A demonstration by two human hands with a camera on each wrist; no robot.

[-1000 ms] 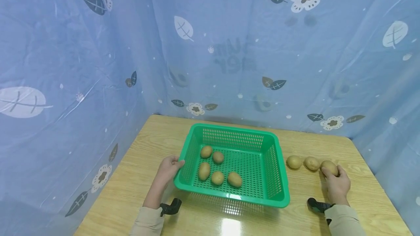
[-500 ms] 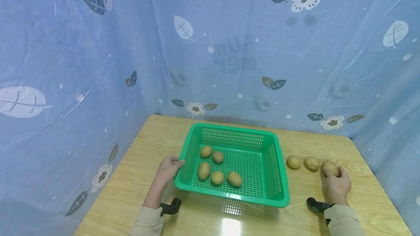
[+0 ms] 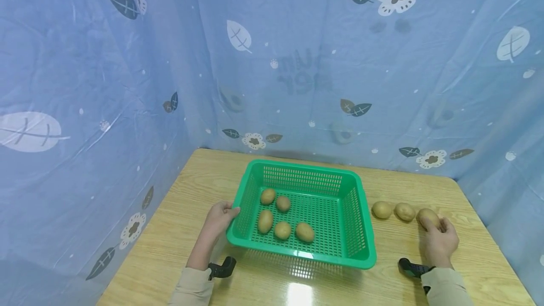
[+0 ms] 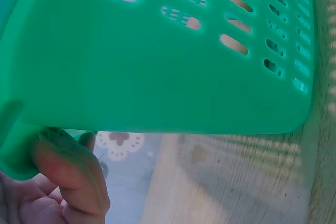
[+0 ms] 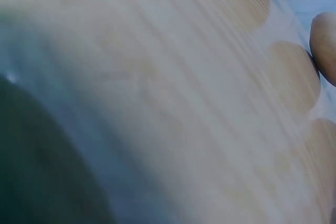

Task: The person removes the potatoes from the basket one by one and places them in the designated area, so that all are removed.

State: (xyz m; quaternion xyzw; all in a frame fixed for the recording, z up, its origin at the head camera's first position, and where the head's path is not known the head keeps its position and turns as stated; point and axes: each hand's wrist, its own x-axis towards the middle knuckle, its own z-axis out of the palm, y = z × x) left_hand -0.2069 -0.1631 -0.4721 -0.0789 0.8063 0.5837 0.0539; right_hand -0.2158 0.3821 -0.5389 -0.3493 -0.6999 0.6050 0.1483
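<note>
A green plastic basket [image 3: 303, 258] stands on the table, with several potatoes [image 3: 265, 221] lying loose toward its left side. My left hand [image 3: 218, 218] pinches the basket's left rim, thumb on top; the left wrist view shows the fingers [image 4: 73, 174] curled under the rim's lip. To the right of the basket is a row of three potatoes. My right hand [image 3: 442, 242] is at the rightmost potato [image 3: 427, 218], thumb overlapping its near side and the other fingers bent off its right edge. The right wrist view shows two potatoes [image 5: 324, 45] at its edge, the hand out of sight.
The wooden table [image 3: 161, 240] ends at a blue patterned curtain [image 3: 297, 107] at the back and sides. The other two potatoes of the row, the left one [image 3: 382, 210] and the middle one [image 3: 405, 212], lie between the basket and my right hand.
My right hand has drawn slightly right and toward me, its fingers easing away from the rightmost potato, which stays about where it was. The left hand and basket have not moved.
</note>
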